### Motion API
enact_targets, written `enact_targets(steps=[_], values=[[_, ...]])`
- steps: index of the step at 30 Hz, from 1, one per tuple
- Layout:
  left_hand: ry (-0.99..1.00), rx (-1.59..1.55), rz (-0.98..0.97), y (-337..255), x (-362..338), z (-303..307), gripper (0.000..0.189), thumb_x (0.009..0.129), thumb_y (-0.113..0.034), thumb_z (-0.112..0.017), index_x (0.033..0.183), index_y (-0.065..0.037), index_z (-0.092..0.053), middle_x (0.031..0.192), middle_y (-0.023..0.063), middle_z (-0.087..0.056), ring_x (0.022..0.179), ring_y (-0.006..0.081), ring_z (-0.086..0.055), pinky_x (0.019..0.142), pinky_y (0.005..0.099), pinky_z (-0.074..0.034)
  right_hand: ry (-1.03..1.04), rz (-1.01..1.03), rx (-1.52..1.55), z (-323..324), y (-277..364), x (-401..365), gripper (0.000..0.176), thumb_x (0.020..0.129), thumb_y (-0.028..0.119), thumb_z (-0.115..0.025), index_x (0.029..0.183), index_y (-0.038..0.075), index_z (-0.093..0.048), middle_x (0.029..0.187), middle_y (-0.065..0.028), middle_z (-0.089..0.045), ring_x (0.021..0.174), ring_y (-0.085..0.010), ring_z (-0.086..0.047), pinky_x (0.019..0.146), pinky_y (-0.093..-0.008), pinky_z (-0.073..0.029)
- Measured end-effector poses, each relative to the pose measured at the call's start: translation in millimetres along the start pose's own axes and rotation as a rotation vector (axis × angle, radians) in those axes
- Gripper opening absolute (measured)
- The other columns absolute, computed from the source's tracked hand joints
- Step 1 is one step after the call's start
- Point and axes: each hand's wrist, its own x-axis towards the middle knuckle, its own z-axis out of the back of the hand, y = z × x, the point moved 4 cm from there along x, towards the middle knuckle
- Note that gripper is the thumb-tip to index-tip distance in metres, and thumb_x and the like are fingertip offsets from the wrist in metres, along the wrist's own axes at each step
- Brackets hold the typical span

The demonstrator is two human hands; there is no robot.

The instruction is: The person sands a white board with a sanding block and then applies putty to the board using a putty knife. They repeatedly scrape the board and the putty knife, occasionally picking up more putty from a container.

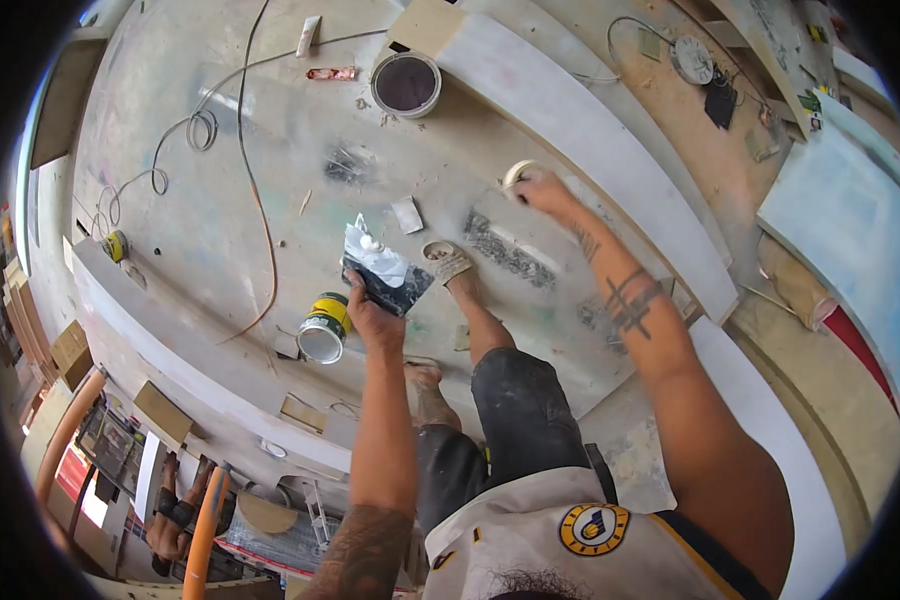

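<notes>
One dark board (pixel 402 292) was in the left hand (pixel 373 318), above the floor (pixel 300 120) and in front of the person's legs, and it bore one uneven mass of white paste (pixel 373 252) that covered its far left part. The board's long axis ran aslant, from the upper left of the view to the lower right, with the paste end pointing away from the person and the bare dark corner toward the right. The left hand pinched the near edge, its thumb at the left end and its other fingers mostly hidden beneath, so how far they were spread could not be told. The right hand (pixel 542 192), well apart and farther forward, was closed on the rim of one pale ring-shaped roll (pixel 520 178); blur hid the exact finger placement. Two cans with yellow labels were in view: an open can (pixel 325 328) just left of the left hand, tilted toward the camera, and a smaller-looking can (pixel 116 246) at the far left. One round bucket (pixel 406 85) with dark contents stood at the top, beside the long curved white panel (pixel 590 130). One small grey plate (pixel 407 214) lay between the two hands, near one sandalled foot (pixel 447 262).
</notes>
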Motion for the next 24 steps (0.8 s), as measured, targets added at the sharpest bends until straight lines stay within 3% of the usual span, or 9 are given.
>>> enact_targets(steps=[3,8,13,15,17,19,20,21,24], values=[[-0.025,0.067,0.005,-8,-6,23,0.04,0.102,-0.032,-0.05,0.133,-0.007,-0.054,0.126,0.0073,-0.063,0.114,0.0263,-0.062,0.101,0.0449,-0.048,-0.367,-0.038,-0.529,61,-59,70,0.031,0.084,0.028,-0.068,0.1,0.003,-0.074,0.099,-0.0201,-0.073,0.094,-0.0344,-0.071,0.084,-0.039,-0.055],[-0.121,0.119,-0.015,-14,-29,54,0.039,0.102,-0.028,-0.05,0.133,-0.005,-0.053,0.124,0.0077,-0.063,0.112,0.0246,-0.063,0.1,0.0424,-0.049,-0.441,-0.1,-0.699,125,-82,111,0.029,0.086,0.024,-0.062,0.101,0.002,-0.074,0.103,-0.0244,-0.071,0.099,-0.04,-0.068,0.089,-0.0441,-0.054],[-0.106,0.119,0.052,-1,-54,67,0.041,0.104,-0.031,-0.048,0.134,-0.005,-0.052,0.125,0.008,-0.062,0.113,0.025,-0.062,0.1,0.0434,-0.048,-0.59,-0.022,-0.653,116,-85,108,0.032,0.086,0.024,-0.063,0.103,-0.001,-0.072,0.106,-0.0283,-0.068,0.102,-0.0422,-0.067,0.091,-0.0458,-0.053],[-0.173,0.088,0.061,7,-63,66,0.042,0.104,-0.033,-0.048,0.134,-0.005,-0.052,0.126,0.0083,-0.062,0.113,0.0255,-0.062,0.1,0.0432,-0.048,-0.397,-0.027,-0.807,87,-94,105,0.046,0.086,0.034,-0.064,0.117,0.0,-0.065,0.106,-0.0291,-0.068,0.1,-0.0417,-0.067,0.09,-0.0454,-0.053],[-0.164,0.06,0.055,12,-68,59,0.043,0.104,-0.035,-0.048,0.134,-0.005,-0.052,0.126,0.0079,-0.062,0.113,0.0251,-0.063,0.1,0.0431,-0.048,-0.344,-0.047,-0.792,46,-94,80,0.043,0.083,0.034,-0.065,0.106,-0.003,-0.069,0.107,-0.0297,-0.067,0.103,-0.0435,-0.066,0.091,-0.0472,-0.053],[-0.136,0.024,0.087,15,-75,56,0.044,0.103,-0.036,-0.049,0.134,-0.005,-0.053,0.125,0.0078,-0.064,0.113,0.0242,-0.063,0.1,0.0423,-0.048,-0.342,-0.186,-0.516,-6,-109,68,0.046,0.082,0.036,-0.065,0.106,-0.003,-0.07,0.106,-0.0313,-0.067,0.104,-0.0436,-0.065,0.091,-0.046,-0.052],[-0.091,-0.014,0.083,17,-71,68,0.043,0.103,-0.037,-0.05,0.133,-0.007,-0.053,0.121,0.0082,-0.065,0.109,0.0259,-0.064,0.098,0.0435,-0.05,-0.304,-0.147,-0.374,-41,-101,49,0.043,0.085,0.034,-0.063,0.103,-0.004,-0.07,0.101,-0.0275,-0.07,0.101,-0.0397,-0.067,0.09,-0.0424,-0.052],[-0.076,-0.027,0.087,16,-70,73,0.041,0.102,-0.035,-0.052,0.129,-0.004,-0.056,0.117,0.0087,-0.067,0.106,0.0248,-0.066,0.096,0.0423,-0.052,-0.045,-0.037,-0.036,-81,-90,28,0.036,0.094,0.032,-0.059,0.116,0.004,-0.069,0.099,-0.0137,-0.073,0.093,-0.0257,-0.07,0.083,-0.0374,-0.054],[-0.051,0.051,-0.002,8,-66,97,0.037,0.101,-0.031,-0.055,0.122,0.0,-0.06,0.112,0.0098,-0.069,0.099,0.0234,-0.068,0.093,0.0386,-0.053,0.665,-0.138,0.759,-185,-6,-66,0.037,0.1,0.031,-0.054,0.126,0.007,-0.062,0.11,-0.0059,-0.07,0.101,-0.0188,-0.066,0.094,-0.0347,-0.05]])
